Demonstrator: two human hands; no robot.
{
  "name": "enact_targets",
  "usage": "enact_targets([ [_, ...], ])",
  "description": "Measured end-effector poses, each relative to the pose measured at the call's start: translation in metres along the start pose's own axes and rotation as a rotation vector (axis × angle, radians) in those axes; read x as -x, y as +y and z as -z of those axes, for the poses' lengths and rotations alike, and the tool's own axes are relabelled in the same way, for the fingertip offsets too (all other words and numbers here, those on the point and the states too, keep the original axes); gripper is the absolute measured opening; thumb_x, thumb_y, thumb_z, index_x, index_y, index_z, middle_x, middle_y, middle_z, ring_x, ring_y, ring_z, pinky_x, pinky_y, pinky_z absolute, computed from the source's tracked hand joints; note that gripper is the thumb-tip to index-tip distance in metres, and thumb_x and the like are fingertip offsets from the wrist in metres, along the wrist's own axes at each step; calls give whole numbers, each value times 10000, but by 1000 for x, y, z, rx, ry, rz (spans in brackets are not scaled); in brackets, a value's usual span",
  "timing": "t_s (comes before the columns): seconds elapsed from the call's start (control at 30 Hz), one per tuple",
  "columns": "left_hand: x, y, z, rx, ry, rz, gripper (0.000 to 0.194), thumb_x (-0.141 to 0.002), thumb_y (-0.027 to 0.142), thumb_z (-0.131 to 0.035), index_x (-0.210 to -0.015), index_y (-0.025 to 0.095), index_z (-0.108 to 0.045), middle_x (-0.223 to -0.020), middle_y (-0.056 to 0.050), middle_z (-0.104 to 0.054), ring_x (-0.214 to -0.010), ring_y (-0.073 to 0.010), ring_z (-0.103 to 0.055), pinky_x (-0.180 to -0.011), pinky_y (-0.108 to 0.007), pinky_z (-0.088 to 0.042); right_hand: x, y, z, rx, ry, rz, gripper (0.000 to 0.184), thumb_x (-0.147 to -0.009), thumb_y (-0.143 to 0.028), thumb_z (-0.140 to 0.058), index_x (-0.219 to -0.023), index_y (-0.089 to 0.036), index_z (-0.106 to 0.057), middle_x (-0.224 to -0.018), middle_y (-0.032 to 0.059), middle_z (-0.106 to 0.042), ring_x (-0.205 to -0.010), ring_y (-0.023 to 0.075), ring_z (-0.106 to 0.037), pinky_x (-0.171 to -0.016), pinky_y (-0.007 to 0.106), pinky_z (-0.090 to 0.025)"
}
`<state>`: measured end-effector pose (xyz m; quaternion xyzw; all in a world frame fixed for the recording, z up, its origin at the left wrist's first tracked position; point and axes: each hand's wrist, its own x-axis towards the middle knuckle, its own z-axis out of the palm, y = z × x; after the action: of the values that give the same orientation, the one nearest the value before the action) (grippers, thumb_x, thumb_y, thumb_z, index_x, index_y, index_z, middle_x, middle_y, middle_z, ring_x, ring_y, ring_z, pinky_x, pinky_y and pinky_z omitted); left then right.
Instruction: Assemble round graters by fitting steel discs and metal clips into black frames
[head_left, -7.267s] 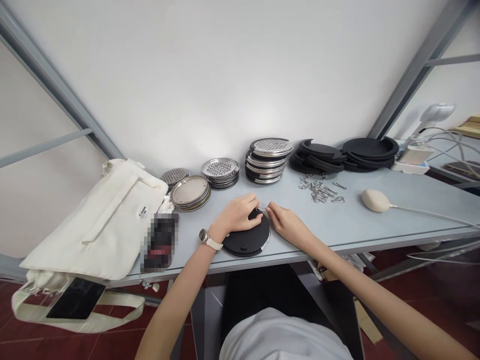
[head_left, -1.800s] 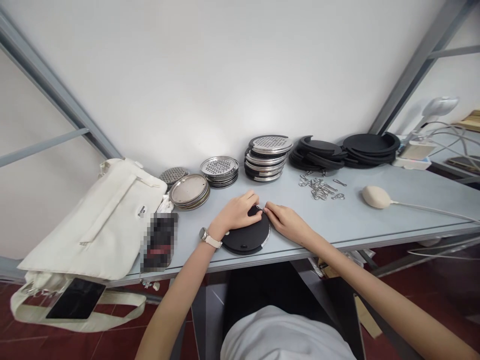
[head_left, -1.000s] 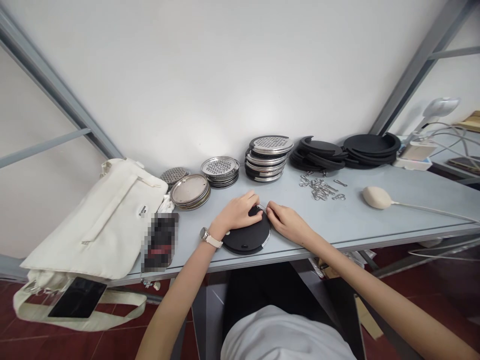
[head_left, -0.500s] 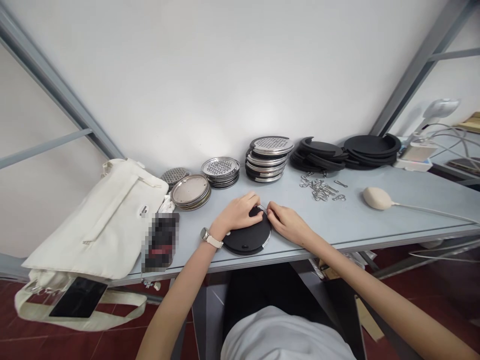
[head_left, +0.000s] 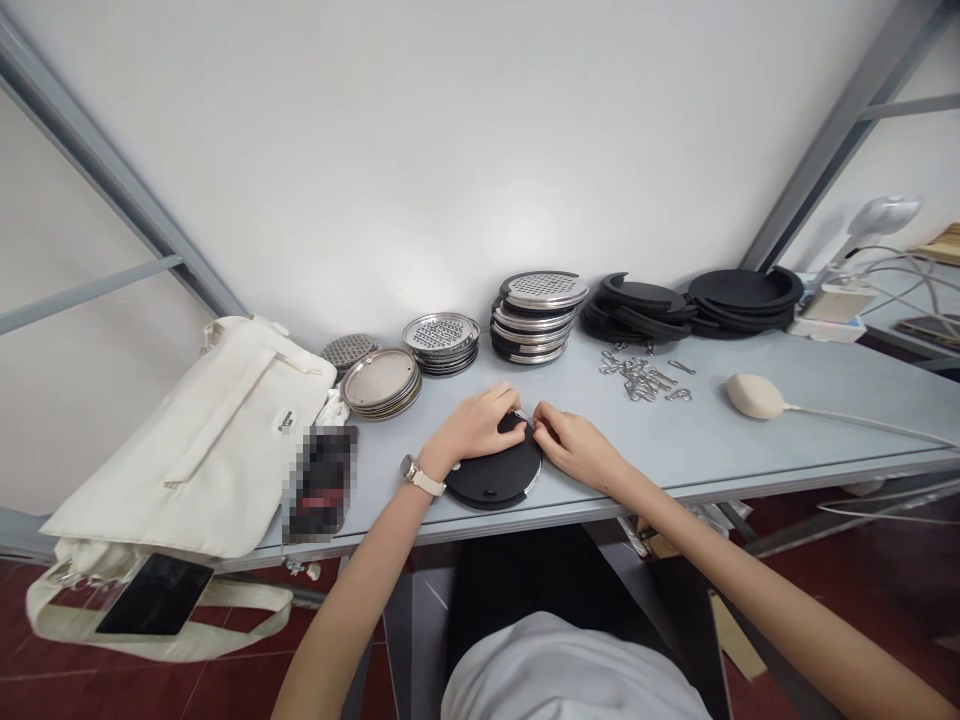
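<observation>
A round black disc with a steel rim (head_left: 491, 475) lies flat on the table near its front edge. My left hand (head_left: 474, 420) rests on the disc's upper part, fingers curled over it, with a watch on the wrist. My right hand (head_left: 574, 448) sits at the disc's upper right rim. A small metal clip (head_left: 524, 416) shows between the fingertips of both hands, pinched mainly by my right hand. The hands hide part of the rim.
Behind my hands stand stacks of perforated steel discs (head_left: 543, 291) and black rings (head_left: 637, 302), with a pile of metal hooks (head_left: 637, 378) in front. A cream cloth bag (head_left: 195, 450) lies at left, and a beige oval object on a cable (head_left: 754, 396) at right.
Both hands stay at the disc's upper rim. My right fingers have come slightly closer to the metal clip and my left hand, and the disc has barely shifted.
</observation>
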<state>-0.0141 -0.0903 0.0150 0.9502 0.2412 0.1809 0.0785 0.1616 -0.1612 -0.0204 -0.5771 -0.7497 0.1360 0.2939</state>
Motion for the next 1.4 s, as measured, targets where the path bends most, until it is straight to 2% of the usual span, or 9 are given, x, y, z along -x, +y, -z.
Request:
enact_targets([
  [0.57,-1,-1,-1,-14,5,-10,125,-839,297,-505,-881,191,-454,-873,-17,-501,-714,-148,-512,-634,-264,-390,-1,-1,-1,13,21,-53,145,-893,-294,-375,-772,-223,-410,-672,-8,-563,-555,138,-491,-561,239,-307],
  [1.1,0,1,1,9,5,-8,112,-834,277,-507,-861,187,-446,-859,-19,-492,-688,-140,-494,-621,-259,-389,-1,-1,-2,77,29,-9,172,-921,-280,-310,-795,-228,-415,-618,-12,-523,-521,150,-461,-534,241,-285],
  [1.4,-1,1,1,-14,-12,-20,57,-839,237,-471,-863,186,-460,-857,-22,-506,-725,-151,-510,-656,-264,-398,-1,0,0,8,43,-35,140,-914,-259,-312,-828,-229,-418,-623,-15,-515,-518,151,-476,-543,242,-314],
])
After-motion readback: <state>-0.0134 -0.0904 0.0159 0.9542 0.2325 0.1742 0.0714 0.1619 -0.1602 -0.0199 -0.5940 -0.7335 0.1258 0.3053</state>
